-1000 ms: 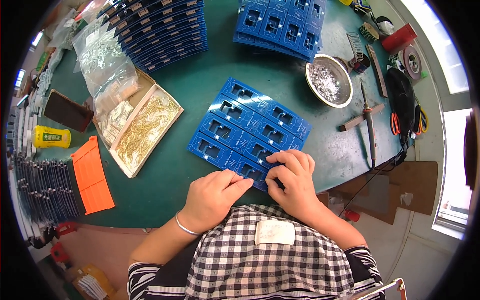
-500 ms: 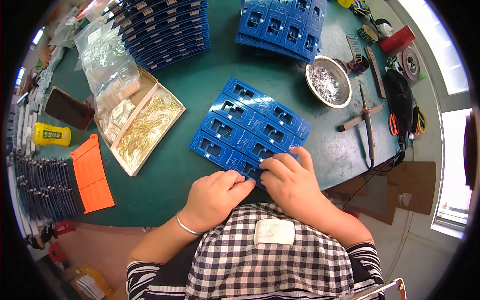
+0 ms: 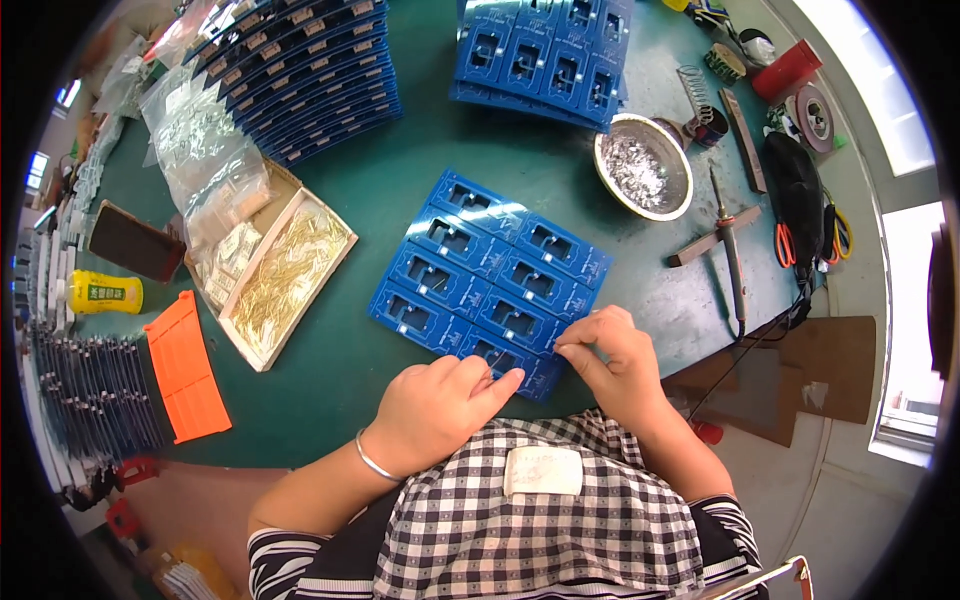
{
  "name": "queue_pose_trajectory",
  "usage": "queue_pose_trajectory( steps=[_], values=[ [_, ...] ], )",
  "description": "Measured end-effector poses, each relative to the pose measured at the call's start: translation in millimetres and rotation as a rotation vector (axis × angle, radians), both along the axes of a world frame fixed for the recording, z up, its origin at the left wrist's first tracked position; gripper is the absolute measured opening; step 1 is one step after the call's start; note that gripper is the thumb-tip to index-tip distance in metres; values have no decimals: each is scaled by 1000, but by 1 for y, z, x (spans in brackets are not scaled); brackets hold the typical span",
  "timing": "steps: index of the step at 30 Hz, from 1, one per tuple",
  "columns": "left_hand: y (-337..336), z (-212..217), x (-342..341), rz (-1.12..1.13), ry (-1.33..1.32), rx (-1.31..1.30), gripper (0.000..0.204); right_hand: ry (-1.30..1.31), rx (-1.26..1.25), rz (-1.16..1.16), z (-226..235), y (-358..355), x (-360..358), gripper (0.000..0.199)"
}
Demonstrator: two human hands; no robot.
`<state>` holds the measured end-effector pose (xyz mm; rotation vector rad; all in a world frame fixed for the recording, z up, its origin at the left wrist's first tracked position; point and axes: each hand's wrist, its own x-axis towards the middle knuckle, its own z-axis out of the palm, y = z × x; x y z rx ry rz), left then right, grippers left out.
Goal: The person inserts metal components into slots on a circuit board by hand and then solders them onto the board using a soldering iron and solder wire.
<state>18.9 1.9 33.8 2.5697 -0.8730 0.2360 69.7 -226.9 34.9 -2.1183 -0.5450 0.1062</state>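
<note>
A blue circuit board panel with rows of square cut-outs lies flat on the bench before me. At its near edge is my left hand, fingers curled and thumb pointing to the closest cut-out; whatever they hold is hidden. My right hand is closed in a pinch, thumb and forefinger meeting on the panel's right edge. Left of the panel, a shallow cardboard box contains many thin brass-coloured pins and small bagged parts.
Stacked blue panels stand far left, with another stack at the back. A metal bowl of silvery bits, a soldering iron and scissors are right. A phone, yellow bottle and orange tray are left.
My right hand has moved right, off the panel's near cells to its right edge, its fingers now pinched. My left hand stays by the near edge. The whole view has shifted slightly.
</note>
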Motion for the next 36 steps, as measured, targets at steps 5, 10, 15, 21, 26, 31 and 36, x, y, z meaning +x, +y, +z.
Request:
queue_pose_trajectory(
  steps=[5,10,15,21,26,31,36],
  values=[
    [-1,1,0,-39,-42,66,28,-88,-101,-7,-9,7,4,7],
    [1,9,4,7,119,-59,25,-182,-156,-56,-18,14,6,9],
    [5,3,9,170,387,-605,22,-203,-190,-65,-22,19,10,10],
    [8,5,6,279,647,-805,10,-214,-185,-81,-23,19,8,9],
    [12,2,4,330,831,-988,10,-615,-446,35,-17,23,1,13],
    [12,1,3,358,897,-955,12,-685,-495,44,-15,20,4,16],
    [6,6,11,388,976,-1060,21,-615,-584,45,-9,12,-7,33]
  ],
)
